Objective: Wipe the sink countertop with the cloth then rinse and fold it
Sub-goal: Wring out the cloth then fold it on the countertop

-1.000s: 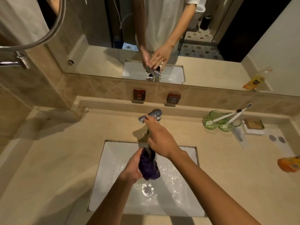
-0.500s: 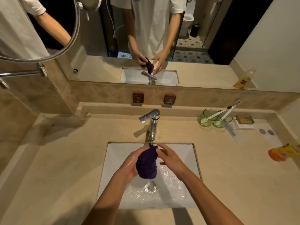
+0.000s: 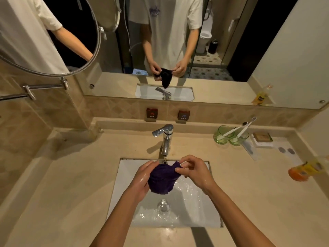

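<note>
Cloth (image 3: 161,179), dark purple and bunched, is held over the wet sink (image 3: 192,207), just below the tap (image 3: 164,138). The left hand (image 3: 142,180) cups one side, fingers curled round the wad; the right hand (image 3: 194,172) pinches an upper corner between thumb and fingertip, other fingers loosely raised. No stream is visible, so rinsing appears finished; unfolding seems under way, folding remains. Countertop (image 3: 71,175) beyond looks wiped.

head cam | looks fwd+down | close over sink (image 3: 124,175) | single view
</note>
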### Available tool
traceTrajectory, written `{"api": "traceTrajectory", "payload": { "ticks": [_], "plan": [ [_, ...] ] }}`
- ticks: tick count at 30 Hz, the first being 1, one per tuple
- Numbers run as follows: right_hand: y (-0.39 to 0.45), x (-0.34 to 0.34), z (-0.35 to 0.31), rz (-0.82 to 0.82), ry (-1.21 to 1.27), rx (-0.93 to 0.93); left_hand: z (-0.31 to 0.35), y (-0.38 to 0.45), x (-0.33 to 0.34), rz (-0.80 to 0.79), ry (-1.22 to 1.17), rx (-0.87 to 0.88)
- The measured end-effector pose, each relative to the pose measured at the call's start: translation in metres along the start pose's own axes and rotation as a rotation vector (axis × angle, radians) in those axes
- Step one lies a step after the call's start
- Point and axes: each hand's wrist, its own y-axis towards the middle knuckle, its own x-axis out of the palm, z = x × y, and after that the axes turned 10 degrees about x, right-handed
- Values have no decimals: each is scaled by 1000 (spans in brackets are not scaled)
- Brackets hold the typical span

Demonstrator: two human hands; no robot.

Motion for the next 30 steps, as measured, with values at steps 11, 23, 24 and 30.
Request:
{"api": "traceTrajectory", "payload": {
  "ticks": [11, 23, 24, 30],
  "plan": [
    [-8, -32, -17, -159, -91, -155, 6, -24, 48, 125, 385, 87],
    [-17, -60, -25, -224, -102, -162, 3, -30, 101, 99, 472, 307],
    [-20, -64, -27, -256, -74, -129, 3, -29, 105, 104, 497, 325],
    [-21, -73, -39, -277, -58, -101, 8, -27, 109, 105, 466, 373]
  ]
}}
